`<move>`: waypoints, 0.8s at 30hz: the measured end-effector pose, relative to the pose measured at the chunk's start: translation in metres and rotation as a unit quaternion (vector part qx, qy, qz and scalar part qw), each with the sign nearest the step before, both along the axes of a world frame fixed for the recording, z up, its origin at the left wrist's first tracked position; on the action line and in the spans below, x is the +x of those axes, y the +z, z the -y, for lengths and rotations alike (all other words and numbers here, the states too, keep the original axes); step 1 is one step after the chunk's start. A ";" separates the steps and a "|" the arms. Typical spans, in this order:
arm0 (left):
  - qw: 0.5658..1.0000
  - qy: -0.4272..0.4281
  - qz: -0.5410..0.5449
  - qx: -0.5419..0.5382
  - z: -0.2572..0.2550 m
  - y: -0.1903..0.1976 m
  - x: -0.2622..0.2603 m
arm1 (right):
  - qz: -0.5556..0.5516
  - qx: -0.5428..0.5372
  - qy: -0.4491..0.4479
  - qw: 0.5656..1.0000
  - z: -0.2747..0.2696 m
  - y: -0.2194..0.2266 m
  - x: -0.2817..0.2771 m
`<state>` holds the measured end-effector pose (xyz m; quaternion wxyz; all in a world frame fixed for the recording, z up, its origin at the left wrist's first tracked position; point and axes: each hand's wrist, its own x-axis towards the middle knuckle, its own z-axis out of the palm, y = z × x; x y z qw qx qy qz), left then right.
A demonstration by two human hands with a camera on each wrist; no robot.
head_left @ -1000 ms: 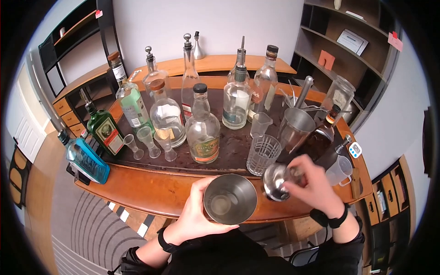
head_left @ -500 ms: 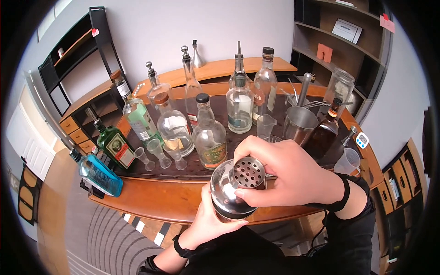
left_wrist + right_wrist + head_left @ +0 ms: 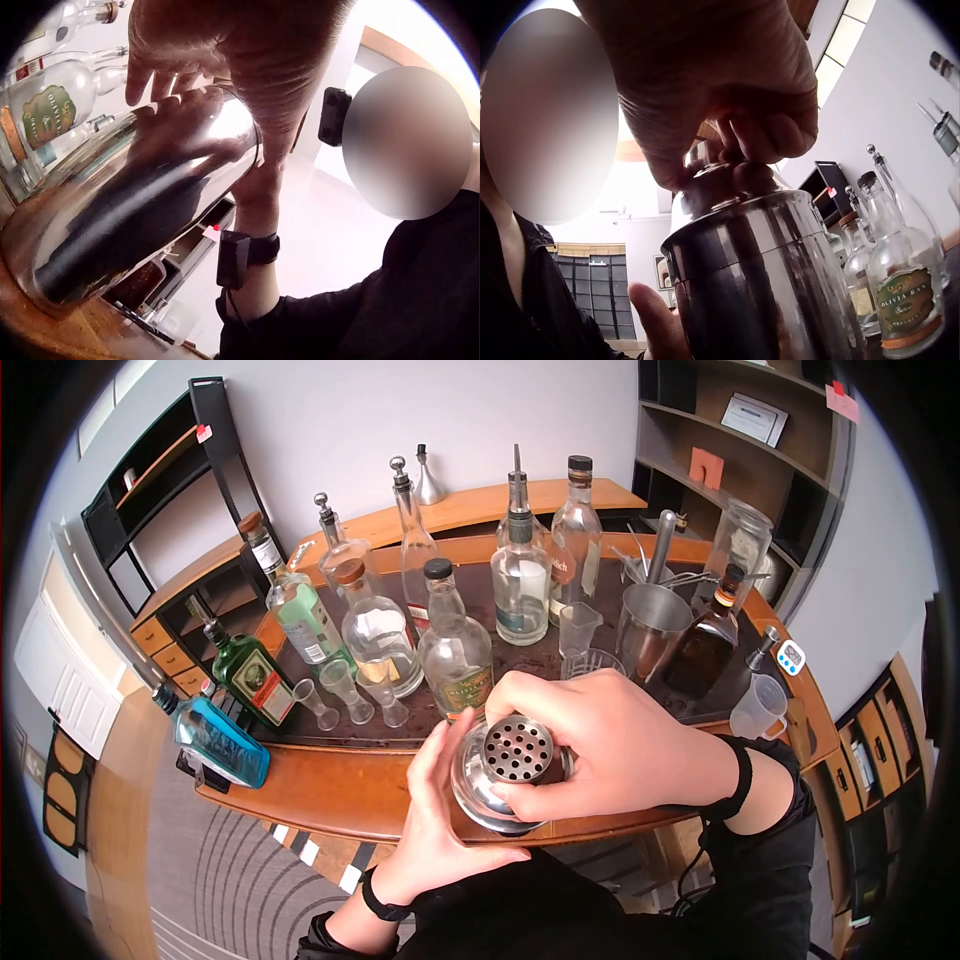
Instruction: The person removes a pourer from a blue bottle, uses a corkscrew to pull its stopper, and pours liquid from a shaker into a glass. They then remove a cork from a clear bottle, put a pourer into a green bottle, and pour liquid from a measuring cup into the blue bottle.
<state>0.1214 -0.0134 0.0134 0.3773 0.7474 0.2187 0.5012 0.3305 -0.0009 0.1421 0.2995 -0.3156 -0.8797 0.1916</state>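
Observation:
A shiny metal shaker stands upright near the table's front edge, its lower cup (image 3: pixel 765 285) topped by a domed lid (image 3: pixel 480 796) with a perforated strainer top (image 3: pixel 519 748). My right hand (image 3: pixel 620 745) grips the strainer top from the right, thumb in front and fingers curled round behind. On the other side, my left hand (image 3: pixel 440 825) is spread along the shaker with its fingers nearly straight. In the right wrist view the left thumb (image 3: pixel 658 321) stands off the cup wall. The left wrist view shows the cup's side (image 3: pixel 135 195) below the left palm (image 3: pixel 225 45).
Behind the hands stand several bottles, among them a round clear one (image 3: pixel 457 660). Three small glasses are at left, near a blue bottle (image 3: pixel 225 745). A tall metal tin (image 3: pixel 650 628), a brown bottle (image 3: pixel 703 645) and a plastic jug (image 3: pixel 758 705) are at right.
My right hand has brought the lid from the right onto the cup. Over the last half second the shaker shifted slightly left and my left fingers straightened from their hold.

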 end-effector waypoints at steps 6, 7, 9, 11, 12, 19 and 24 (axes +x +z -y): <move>0.990 0.036 -0.054 0.125 -0.003 0.004 -0.001 | -0.016 -0.018 0.023 0.999 -0.004 -0.005 -0.004; 0.986 0.036 -0.043 0.155 -0.003 0.002 -0.001 | -0.005 -0.032 0.031 0.999 -0.005 -0.004 -0.005; 0.983 0.055 -0.057 0.163 0.000 -0.004 -0.001 | -0.001 -0.042 0.033 0.999 -0.006 -0.006 -0.007; 0.976 0.107 -0.070 0.175 0.000 -0.019 0.000 | -0.013 -0.025 0.067 0.997 -0.010 -0.008 -0.010; 0.973 0.123 -0.074 0.180 -0.001 -0.026 0.000 | -0.020 -0.022 0.072 0.997 -0.011 -0.009 -0.011; 0.961 0.187 -0.142 0.146 0.001 -0.051 -0.014 | -0.038 -0.011 0.099 0.994 -0.027 -0.013 -0.009; 0.971 0.184 -0.127 0.089 0.006 -0.052 -0.011 | -0.096 0.000 0.117 0.988 -0.035 -0.024 -0.012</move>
